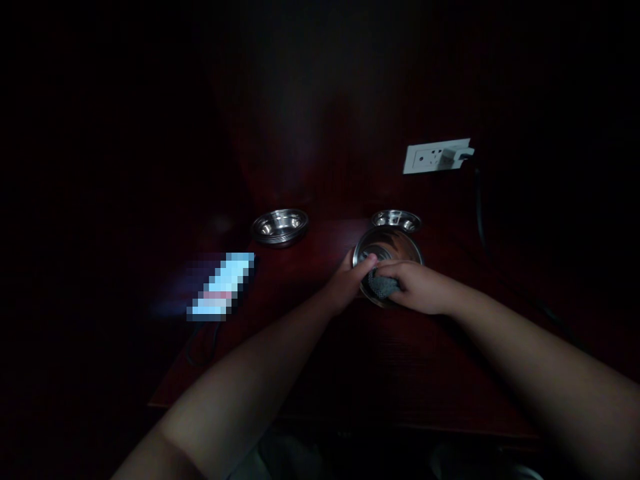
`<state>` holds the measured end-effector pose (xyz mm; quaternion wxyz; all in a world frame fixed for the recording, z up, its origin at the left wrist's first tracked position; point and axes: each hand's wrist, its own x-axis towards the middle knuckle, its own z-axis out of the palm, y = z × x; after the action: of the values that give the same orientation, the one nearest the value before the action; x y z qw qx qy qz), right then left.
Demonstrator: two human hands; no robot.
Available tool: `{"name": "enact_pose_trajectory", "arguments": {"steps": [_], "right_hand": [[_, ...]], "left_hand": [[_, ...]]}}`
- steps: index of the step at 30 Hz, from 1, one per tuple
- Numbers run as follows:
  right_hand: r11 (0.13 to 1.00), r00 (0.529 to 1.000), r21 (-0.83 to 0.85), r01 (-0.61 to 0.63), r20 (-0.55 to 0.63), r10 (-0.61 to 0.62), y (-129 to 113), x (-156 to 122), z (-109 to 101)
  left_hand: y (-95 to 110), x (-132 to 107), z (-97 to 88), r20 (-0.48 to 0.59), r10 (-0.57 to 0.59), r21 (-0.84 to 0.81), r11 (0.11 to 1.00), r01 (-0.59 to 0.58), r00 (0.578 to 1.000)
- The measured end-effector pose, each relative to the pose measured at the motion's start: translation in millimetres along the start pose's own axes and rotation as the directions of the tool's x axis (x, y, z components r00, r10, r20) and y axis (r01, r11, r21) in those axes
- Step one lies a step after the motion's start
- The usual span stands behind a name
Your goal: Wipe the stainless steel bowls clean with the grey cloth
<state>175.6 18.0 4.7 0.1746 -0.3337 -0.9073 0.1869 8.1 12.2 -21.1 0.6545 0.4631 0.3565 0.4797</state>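
Note:
A shiny steel bowl [395, 247] stands tilted on the dark red table [390, 360] in very dim light. My left hand [345, 283] grips the bowl's left rim, thumb over the edge. My right hand [420, 287] presses a grey scrub pad [381, 285] against the near inside of the bowl, fingers closed on it.
A second steel bowl [280, 227] sits to the left and a third [397, 219] just behind the held one. A lit phone screen [223, 287] lies at the left with a cable. A white wall socket [435, 157] with a plug and dark cord is behind.

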Motion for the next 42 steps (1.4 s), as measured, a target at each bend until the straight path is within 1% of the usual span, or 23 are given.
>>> {"name": "enact_pose_trajectory", "arguments": {"steps": [7, 11, 13, 16, 20, 28, 32, 38, 42], "right_hand": [[1.0, 1.0, 0.029, -0.006, -0.002, 0.007, -1.5, -0.1, -0.8], [0.999, 1.0, 0.047, -0.023, -0.011, 0.023, -3.2, -0.1, -2.0], [0.998, 1.0, 0.063, -0.015, -0.013, 0.015, -3.5, 0.1, -2.6], [0.998, 1.0, 0.065, -0.012, -0.01, 0.013, -3.2, 0.5, -3.0], [0.997, 1.0, 0.072, -0.007, -0.002, 0.007, -2.4, 0.9, -1.6], [0.998, 1.0, 0.067, -0.014, 0.014, 0.013, -2.0, 0.9, -0.1], [0.998, 1.0, 0.061, -0.002, 0.008, 0.002, -1.4, 0.5, 0.4], [1.0, 1.0, 0.02, -0.02, 0.02, 0.019, -1.8, 0.5, -0.2], [1.0, 0.999, 0.011, -0.025, 0.027, 0.024, -2.7, 0.4, -1.5]], "left_hand": [[2.3, -2.4, 0.3, 0.007, -0.028, 0.01, 1.0, 0.028, 1.0], [3.4, -5.3, 2.5, 0.001, 0.035, 0.017, 0.999, -0.035, 0.999], [2.8, -5.8, 2.7, -0.005, 0.065, 0.05, 0.997, -0.065, 0.998], [0.8, -4.4, 0.8, 0.003, 0.085, 0.105, 0.991, -0.085, 0.996], [-2.5, -0.4, -3.0, 0.002, 0.093, 0.115, 0.989, -0.092, 0.996], [-4.8, 2.0, -4.8, -0.002, 0.061, 0.057, 0.996, -0.061, 0.998], [-5.9, 2.4, -5.0, -0.006, 0.041, 0.055, 0.998, -0.041, 0.999], [-6.6, 4.2, -3.9, -0.011, 0.07, 0.052, 0.996, -0.069, 0.998], [-5.7, 3.4, -4.5, -0.012, 0.057, 0.085, 0.995, -0.056, 0.998]]}}
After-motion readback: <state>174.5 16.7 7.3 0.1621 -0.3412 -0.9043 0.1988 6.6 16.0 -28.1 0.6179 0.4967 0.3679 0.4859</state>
